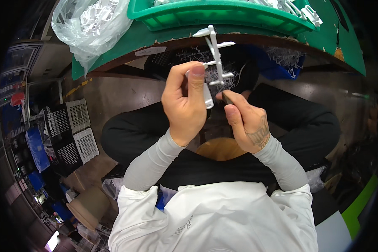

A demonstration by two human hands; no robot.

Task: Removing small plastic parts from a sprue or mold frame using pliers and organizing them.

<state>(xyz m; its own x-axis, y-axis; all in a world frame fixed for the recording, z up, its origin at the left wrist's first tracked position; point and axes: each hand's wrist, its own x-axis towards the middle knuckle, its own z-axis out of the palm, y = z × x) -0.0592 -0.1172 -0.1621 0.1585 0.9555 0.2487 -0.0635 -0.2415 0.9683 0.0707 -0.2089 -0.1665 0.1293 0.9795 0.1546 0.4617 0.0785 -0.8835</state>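
My left hand (184, 98) is closed, pinching a white plastic sprue (216, 56) with short side branches between thumb and fingers. The sprue stands up past the fingertips, in front of the table edge. Below it, a white moulded plastic piece (208, 96) sticks out beside the palm; whether it is joined to the sprue is hidden by the hand. My right hand (248, 124) is closed just to the right, apart from the plastic. A small dark flat tool (226, 99), perhaps a blade, shows between its thumb and index finger; most of it is hidden.
On the green table (109, 52) ahead stand a green bin (222, 17) of white plastic parts and a clear bag (67, 25) of similar parts. A blue bin (277, 69) with white scraps sits under the table. Black and white crates (77, 115) are stacked at left.
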